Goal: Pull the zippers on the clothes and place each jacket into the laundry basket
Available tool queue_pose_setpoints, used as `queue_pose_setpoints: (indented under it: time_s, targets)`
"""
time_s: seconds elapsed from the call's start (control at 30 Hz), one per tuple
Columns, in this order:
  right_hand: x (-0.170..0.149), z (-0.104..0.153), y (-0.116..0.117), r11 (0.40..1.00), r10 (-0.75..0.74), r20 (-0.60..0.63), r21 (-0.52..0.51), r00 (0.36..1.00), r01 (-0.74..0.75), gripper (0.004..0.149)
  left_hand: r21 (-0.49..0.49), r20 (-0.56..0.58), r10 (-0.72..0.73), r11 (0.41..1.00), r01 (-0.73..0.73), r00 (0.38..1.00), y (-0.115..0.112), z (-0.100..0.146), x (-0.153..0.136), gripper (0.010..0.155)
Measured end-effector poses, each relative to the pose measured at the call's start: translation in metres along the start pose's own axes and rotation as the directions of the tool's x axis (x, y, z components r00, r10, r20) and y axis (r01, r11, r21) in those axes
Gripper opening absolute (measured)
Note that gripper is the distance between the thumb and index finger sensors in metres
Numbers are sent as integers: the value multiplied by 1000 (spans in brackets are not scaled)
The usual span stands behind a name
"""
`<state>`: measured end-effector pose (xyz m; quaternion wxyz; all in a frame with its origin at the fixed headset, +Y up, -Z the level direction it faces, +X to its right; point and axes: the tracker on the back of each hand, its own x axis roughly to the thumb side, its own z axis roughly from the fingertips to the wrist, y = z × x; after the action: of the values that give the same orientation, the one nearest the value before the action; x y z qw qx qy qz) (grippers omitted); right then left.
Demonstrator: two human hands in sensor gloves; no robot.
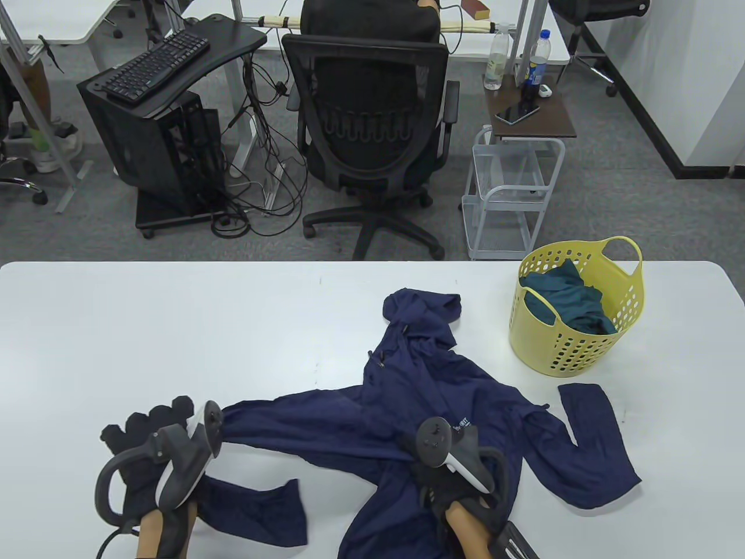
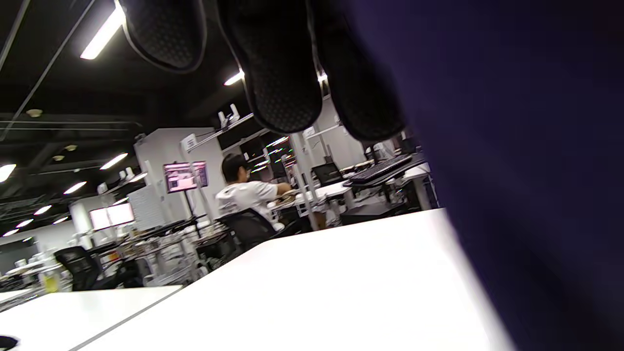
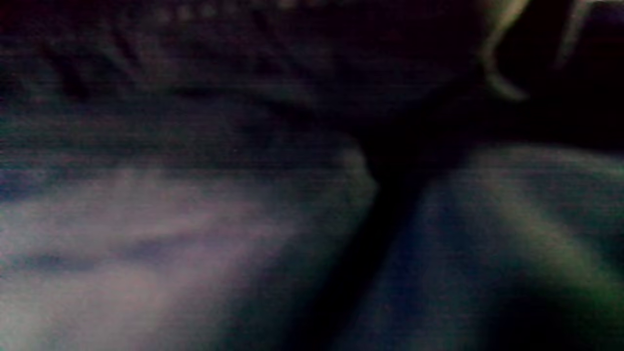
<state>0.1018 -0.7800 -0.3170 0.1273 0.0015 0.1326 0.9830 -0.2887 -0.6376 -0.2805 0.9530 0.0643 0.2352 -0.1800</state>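
Straight, spread fingers mark the left hand, flat on the white table and touching the near sleeve edge of the navy jacket; the right hand presses on the jacket's lower front, its grasp hidden; the jacket lies spread out; the yellow laundry basket stands at far right, holding a teal garment.
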Motion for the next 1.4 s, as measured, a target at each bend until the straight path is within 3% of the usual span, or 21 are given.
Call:
queue_pose_setpoints:
  time_s: [0.23, 0.3, 0.43, 0.5, 0.6, 0.73, 0.83, 0.93, 1.03, 1.17, 1.27, 1.33, 1.4]
  targets:
    - [0, -1, 1, 1000, 6, 0, -2, 1000, -6, 47, -128, -136, -95, 989, 78, 986, -39, -15, -43, 52]
    - [1, -1, 2, 1000, 15, 1, -1, 1000, -15, 47, -227, -152, -159, 966, 122, 976, -55, -19, -48, 59]
    - [-1, -1, 3, 1000, -1, 8, 4, 1000, 1, 47, -480, -109, -345, 840, 255, 932, -95, -28, -68, 79]
    - [-1, -2, 3, 1000, -2, 11, 11, 1000, 2, 48, -575, -80, -265, 799, 173, 961, -106, -26, -72, 84]
    - [5, -2, 5, 1000, 21, 21, 23, 1000, -21, 52, -542, -48, -163, 833, 111, 986, -104, -20, -62, 84]
    - [17, 1, 6, 997, 64, 58, 27, 996, -66, 58, -459, 12, -42, 887, 43, 999, -81, -13, -25, 76]
    - [24, 4, -2, 998, 4, 118, 65, 993, -12, 63, -399, 68, 150, 910, -111, 986, -56, -4, 12, 71]
    - [28, 11, -20, 991, -121, 197, 81, 973, 107, 67, -359, 153, 300, 905, -230, 942, -31, 10, 56, 69]
    - [19, 20, -47, 981, -192, 221, 4, 956, 196, 64, -355, 235, 357, 898, -262, 904, -14, 26, 96, 68]
    - [-27, 26, -86, 928, -294, 153, -191, 944, 320, 52, -355, 334, 414, 887, -294, 847, 5, 48, 145, 67]
    - [-84, 25, -100, 914, -278, 17, -303, 960, 270, 49, -347, 388, 416, 893, -288, 822, 16, 63, 176, 66]
    - [-123, 25, -101, 907, -249, -89, -370, 964, 200, 53, -343, 422, 399, 902, -264, 814, 22, 70, 193, 66]
    - [-156, 23, -97, 903, -256, -169, -394, 952, 173, 67, -341, 445, 390, 906, -250, 806, 27, 76, 208, 66]
